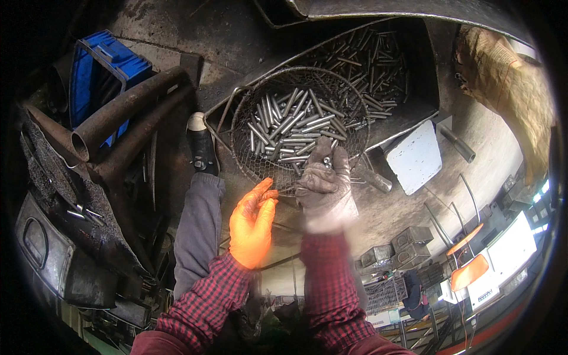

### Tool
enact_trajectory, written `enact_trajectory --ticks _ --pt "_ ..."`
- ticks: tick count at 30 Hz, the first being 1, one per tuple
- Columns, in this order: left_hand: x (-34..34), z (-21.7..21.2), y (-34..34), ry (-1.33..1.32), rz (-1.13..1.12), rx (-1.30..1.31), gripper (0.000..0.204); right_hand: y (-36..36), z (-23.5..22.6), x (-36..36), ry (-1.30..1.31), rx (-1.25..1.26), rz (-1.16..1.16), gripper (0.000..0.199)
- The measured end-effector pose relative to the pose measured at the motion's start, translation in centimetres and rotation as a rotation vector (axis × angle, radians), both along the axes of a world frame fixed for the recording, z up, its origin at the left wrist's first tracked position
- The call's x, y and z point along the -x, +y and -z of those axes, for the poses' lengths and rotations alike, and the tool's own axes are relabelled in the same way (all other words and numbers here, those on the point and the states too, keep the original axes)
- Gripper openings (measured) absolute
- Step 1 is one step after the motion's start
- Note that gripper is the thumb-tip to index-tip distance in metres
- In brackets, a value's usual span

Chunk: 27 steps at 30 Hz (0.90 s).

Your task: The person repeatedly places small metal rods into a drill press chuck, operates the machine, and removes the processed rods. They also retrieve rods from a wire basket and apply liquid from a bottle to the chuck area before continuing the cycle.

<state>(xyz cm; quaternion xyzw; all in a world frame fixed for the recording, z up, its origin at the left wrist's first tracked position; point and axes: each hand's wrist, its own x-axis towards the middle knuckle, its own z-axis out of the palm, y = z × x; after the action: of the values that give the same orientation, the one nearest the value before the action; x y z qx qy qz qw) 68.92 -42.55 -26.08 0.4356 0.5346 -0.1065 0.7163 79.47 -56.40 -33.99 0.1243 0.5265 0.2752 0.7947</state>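
My left hand [253, 222], in an orange glove, is held flat with fingers together, just below the near rim of a round wire basket [242, 112]. It holds nothing. My right hand [325, 183], in a dirty grey glove, grips a few short metal rods [326, 160] at the basket's near right rim. The basket is filled with several shiny metal rods [296, 124]. Both sleeves are red and black plaid.
Behind the basket a dark tray [408, 71] holds more loose rods. A blue crate [94, 71] and rusty pipes [118, 118] lie at the left. My leg and black shoe [202, 148] stretch toward the basket. A white plate [416, 157] lies at the right.
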Motion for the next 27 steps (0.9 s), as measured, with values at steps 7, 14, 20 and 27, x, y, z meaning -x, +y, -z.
enact_trajectory --ticks 7,14,20,27 --pt "-0.3 0.5 1.7 0.025 -0.027 -0.116 0.042 0.9 -2.3 0.0 -0.169 0.902 -1.203 0.067" --pt "0.2 2.0 4.2 0.05 -0.102 -0.337 0.062 -5.1 -4.5 -4.3 -0.826 1.961 -1.653 0.048" --pt "-1.2 4.1 7.4 0.068 0.001 -0.515 0.065 -7.3 -4.4 -5.9 -1.071 1.977 -2.146 0.056" --pt "-3.1 5.9 8.3 -0.008 0.122 -0.479 0.061 -7.6 -3.8 -4.6 -1.249 2.248 -2.198 0.051"
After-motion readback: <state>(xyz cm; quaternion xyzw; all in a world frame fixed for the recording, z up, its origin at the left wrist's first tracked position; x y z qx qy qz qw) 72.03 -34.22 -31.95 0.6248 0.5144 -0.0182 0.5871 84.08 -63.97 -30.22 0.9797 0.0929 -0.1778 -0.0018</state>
